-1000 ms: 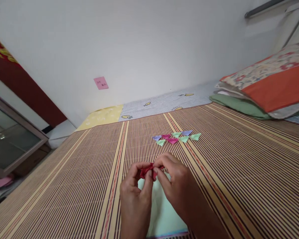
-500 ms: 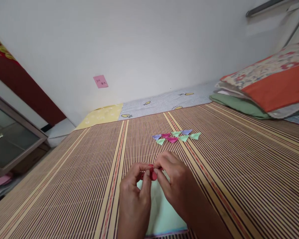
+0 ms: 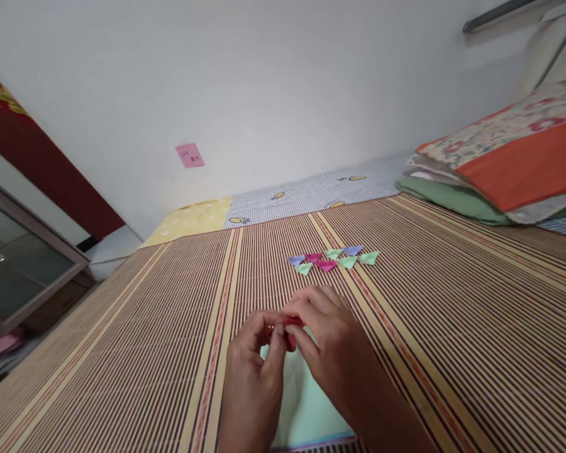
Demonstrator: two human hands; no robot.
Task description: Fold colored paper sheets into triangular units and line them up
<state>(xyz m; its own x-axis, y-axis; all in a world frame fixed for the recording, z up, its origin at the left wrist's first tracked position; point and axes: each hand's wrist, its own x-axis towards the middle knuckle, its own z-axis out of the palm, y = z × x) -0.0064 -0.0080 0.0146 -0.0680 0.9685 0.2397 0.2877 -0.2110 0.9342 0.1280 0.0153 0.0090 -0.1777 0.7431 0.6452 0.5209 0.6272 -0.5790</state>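
Observation:
Between the thumbs and forefingers of both hands is a small folded piece of red paper (image 3: 290,341), mostly covered by the fingers. My left hand (image 3: 257,371) pinches it from the left side. From the right, my right hand (image 3: 332,340) grips its upper edge, fingertips close to those of the left. Beneath the hands lies a pale green sheet (image 3: 306,402) with a blue-purple edge nearest me. Beyond them, several small folded paper triangles in green, pink and lilac rest in two rows, among them a pink triangle (image 3: 326,266).
A striped bamboo mat (image 3: 146,333) covers the bed. At the back right stand stacked pillows and folded cloth (image 3: 523,170). A pink note (image 3: 189,155) is stuck to the white wall. On the left is a glass-fronted cabinet (image 3: 23,264).
My right fingertips have shifted slightly left along the red paper, closer to the left hand, and the paper has turned a little. The left hand holds nearly the same place.

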